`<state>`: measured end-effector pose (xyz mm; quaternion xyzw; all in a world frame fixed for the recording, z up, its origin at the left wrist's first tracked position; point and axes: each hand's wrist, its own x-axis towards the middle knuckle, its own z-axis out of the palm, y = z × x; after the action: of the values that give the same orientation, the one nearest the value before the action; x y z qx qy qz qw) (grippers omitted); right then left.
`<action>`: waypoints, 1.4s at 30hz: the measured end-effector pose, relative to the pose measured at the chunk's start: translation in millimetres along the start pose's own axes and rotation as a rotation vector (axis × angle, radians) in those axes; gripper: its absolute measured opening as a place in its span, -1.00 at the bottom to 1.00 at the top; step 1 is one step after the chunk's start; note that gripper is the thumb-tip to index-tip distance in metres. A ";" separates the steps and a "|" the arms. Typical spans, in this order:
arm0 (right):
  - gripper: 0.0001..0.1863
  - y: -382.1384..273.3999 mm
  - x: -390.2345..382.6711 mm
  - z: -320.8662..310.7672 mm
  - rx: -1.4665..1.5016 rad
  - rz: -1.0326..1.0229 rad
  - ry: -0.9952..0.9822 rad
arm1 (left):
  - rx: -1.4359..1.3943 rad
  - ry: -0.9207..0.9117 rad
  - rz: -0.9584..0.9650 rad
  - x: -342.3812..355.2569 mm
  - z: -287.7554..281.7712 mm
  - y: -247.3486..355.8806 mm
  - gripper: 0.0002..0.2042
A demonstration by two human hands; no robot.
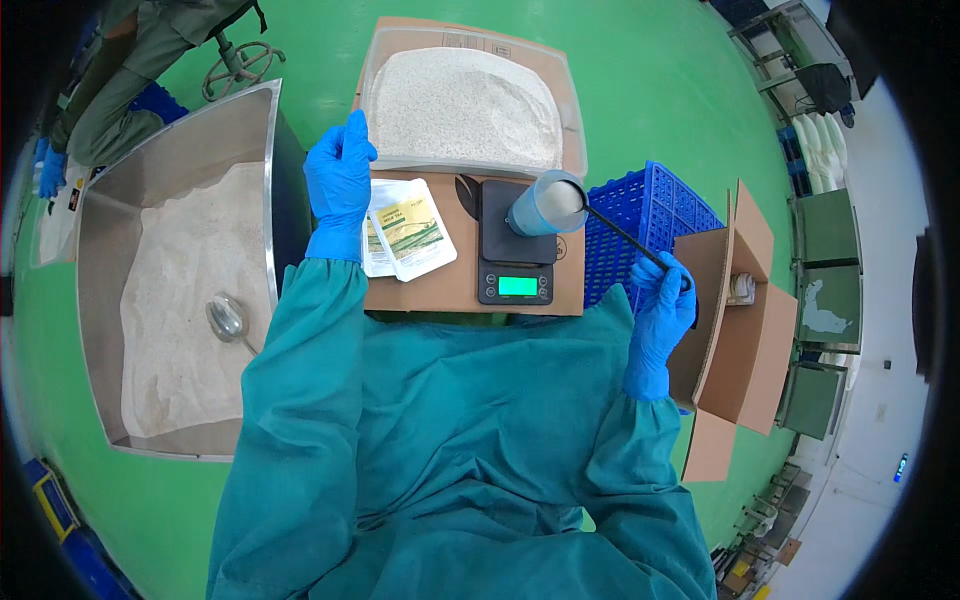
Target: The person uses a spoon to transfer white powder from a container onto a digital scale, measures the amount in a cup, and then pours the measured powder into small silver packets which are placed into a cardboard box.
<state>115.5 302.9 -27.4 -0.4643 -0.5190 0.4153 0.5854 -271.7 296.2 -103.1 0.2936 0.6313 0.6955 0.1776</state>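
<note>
My gloved left hand (pixel 340 170) is raised with fingers closed, beside the clear tub (pixel 570 120) of pale granular powder; whether it holds anything is unclear. Below it lie white pouches with green-and-yellow labels (pixel 415 235) on a cardboard surface (pixel 410 295). A black scale (pixel 515 270) with a lit green display bears a translucent blue cup (pixel 535 215) with pale contents. My gloved right hand (pixel 665 300) grips a long black-handled utensil (pixel 635 240) whose far end reaches the cup's mouth, its tip hard to make out.
At left, a steel bin (pixel 105 210) holds pale powder and a metal scoop (pixel 227 318). A co-worker's gloved hand (pixel 52 170) and legs show at upper left. At right are a blue crate (pixel 630 200), an open cardboard box (pixel 750 350) and green panels (pixel 830 230) along the wall.
</note>
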 end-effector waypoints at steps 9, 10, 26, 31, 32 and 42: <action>-0.68 5.0 1.7 -5.2 0.031 0.020 -0.005 | -0.028 0.001 -0.016 0.1 -2.1 -1.1 -0.52; -0.67 5.7 3.9 -6.9 0.079 0.050 0.009 | -0.069 -0.002 -0.029 -1.2 -2.7 -0.6 -0.51; -0.63 8.4 8.4 -19.4 0.283 0.229 0.083 | -0.107 0.009 -0.037 1.1 -4.3 -5.5 -0.50; -0.62 3.9 7.9 -16.8 0.262 0.222 0.107 | -0.103 -0.023 0.024 1.0 -4.7 -6.9 -0.50; -0.62 5.3 8.6 -18.9 0.260 0.212 0.099 | -0.103 -0.023 0.024 1.2 -4.4 -6.8 -0.50; -0.62 8.6 9.0 -23.4 0.253 0.176 0.061 | -0.071 -0.018 0.011 2.0 -5.3 -7.7 -0.53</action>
<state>139.7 310.9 -34.5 -0.4427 -0.4019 0.5128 0.6161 -277.5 294.5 -110.4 0.2970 0.6030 0.7157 0.1896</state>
